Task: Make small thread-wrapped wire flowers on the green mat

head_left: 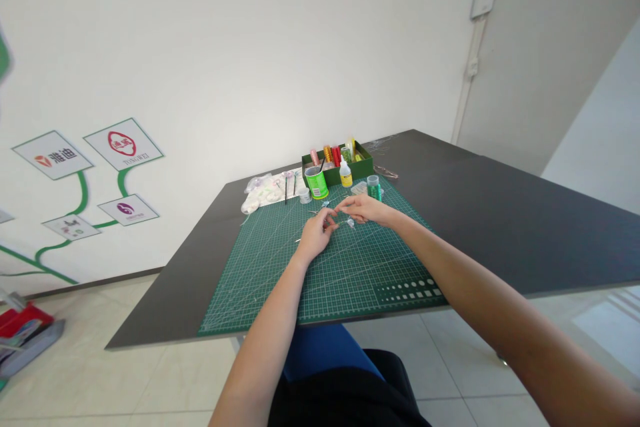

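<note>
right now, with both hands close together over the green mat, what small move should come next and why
Perhaps steady the left hand and ease the right hand slightly aside: they nearly meet over the green mat, and the small pale piece sits so close by that I can't tell whether it is held.

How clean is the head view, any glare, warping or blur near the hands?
Head view: wide-angle stretch swells the right forearm toward the corner; wall bright, greyer at right; cutting mat free of strong glare; left hand and right hand small, details between them unclear.
</note>
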Action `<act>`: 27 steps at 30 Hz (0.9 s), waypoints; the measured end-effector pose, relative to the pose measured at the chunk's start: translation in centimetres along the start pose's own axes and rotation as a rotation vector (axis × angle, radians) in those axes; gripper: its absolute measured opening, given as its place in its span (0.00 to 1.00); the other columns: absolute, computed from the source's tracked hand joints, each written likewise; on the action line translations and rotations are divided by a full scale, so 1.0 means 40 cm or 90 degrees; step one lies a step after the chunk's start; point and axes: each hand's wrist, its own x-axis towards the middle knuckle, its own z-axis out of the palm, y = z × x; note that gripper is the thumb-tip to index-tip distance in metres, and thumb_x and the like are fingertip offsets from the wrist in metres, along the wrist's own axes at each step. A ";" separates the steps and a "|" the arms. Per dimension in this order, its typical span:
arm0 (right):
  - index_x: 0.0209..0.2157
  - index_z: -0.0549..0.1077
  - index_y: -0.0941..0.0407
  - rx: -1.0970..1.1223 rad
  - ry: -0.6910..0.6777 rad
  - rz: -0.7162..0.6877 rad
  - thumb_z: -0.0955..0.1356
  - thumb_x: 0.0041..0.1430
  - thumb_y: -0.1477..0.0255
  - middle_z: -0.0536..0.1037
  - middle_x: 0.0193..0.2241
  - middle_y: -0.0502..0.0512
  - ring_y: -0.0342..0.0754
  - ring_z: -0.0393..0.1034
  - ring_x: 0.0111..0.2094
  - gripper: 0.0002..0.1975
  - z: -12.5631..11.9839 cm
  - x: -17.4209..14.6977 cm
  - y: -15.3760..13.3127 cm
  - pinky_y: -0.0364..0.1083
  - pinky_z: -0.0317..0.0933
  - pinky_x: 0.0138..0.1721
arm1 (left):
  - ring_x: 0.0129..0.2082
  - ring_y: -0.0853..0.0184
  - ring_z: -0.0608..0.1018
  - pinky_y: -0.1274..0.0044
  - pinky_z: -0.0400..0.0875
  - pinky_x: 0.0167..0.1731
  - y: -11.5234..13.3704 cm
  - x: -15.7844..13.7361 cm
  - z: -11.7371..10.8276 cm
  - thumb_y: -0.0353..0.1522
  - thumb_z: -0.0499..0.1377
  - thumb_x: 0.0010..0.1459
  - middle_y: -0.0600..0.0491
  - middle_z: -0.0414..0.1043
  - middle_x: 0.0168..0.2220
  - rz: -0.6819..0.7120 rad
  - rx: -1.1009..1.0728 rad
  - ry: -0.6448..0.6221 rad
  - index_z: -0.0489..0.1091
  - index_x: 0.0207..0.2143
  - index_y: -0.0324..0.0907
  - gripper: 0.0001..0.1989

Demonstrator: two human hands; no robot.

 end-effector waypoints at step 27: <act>0.47 0.76 0.65 -0.072 -0.009 0.011 0.69 0.57 0.60 0.61 0.11 0.40 0.37 0.51 0.14 0.24 0.000 -0.004 -0.009 0.39 0.48 0.17 | 0.31 0.69 0.75 0.79 0.66 0.35 0.003 0.005 0.001 0.24 0.61 0.57 0.54 0.77 0.32 0.036 0.077 -0.029 0.74 0.35 0.41 0.05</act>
